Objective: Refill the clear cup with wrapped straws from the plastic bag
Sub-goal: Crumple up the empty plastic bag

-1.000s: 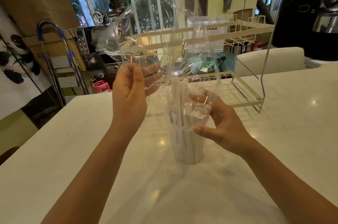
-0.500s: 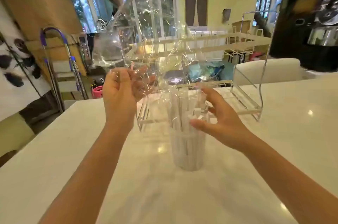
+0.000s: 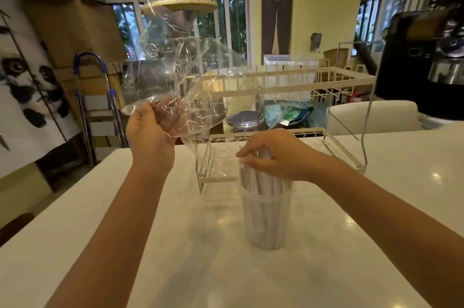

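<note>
The clear cup (image 3: 266,222) stands upright on the white counter, packed with white paper-wrapped straws (image 3: 263,183) whose tops stick out above its rim. My right hand (image 3: 272,154) rests over the straw tops, fingers curled around them. To the left and higher, my left hand (image 3: 150,132) grips the crumpled clear plastic bag (image 3: 180,76), which billows upward and looks empty. A tail of the bag hangs down toward the cup's left side.
A white wire dish rack (image 3: 324,81) stands just behind the cup on the white counter (image 3: 175,245). A black machine (image 3: 424,61) sits at the far right. The counter's left edge drops off to the floor, where a folded step ladder (image 3: 100,111) leans.
The bag has lifted off the straws and moved up and left with my left hand. My right hand has moved from the bag's side onto the straw tops.
</note>
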